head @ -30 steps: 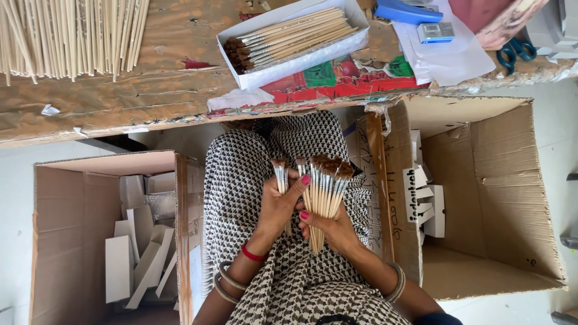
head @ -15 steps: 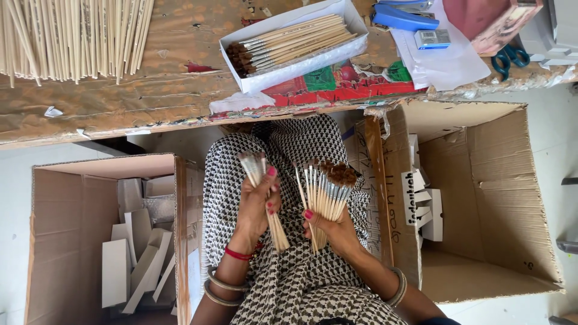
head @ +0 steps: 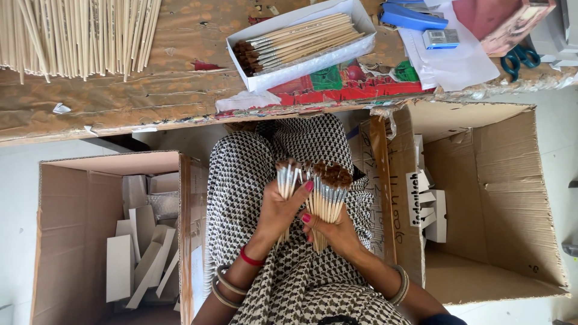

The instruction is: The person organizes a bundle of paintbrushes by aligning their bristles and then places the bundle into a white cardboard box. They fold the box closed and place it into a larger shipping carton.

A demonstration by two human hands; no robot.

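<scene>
Over my lap, my right hand (head: pixel 337 232) grips a large bundle of paintbrushes (head: pixel 328 192), brown bristles pointing away from me. My left hand (head: pixel 278 210) holds a small bunch of brushes (head: pixel 286 176) just left of that bundle; its fingertips touch the bigger bundle. Both hands are close together above a black-and-white patterned cloth (head: pixel 241 180) on my knees.
A white tray of brushes (head: pixel 301 42) lies on the worn wooden table (head: pixel 120 96), with a row of bare wooden sticks (head: pixel 78 33) at far left. A blue stapler (head: pixel 412 15) and scissors (head: pixel 521 57) lie at right. Open cardboard boxes stand at left (head: pixel 108 241) and right (head: pixel 487 198).
My left hand, which had swung its small bunch of brushes out to the left, has come back against the large bundle in my right hand.
</scene>
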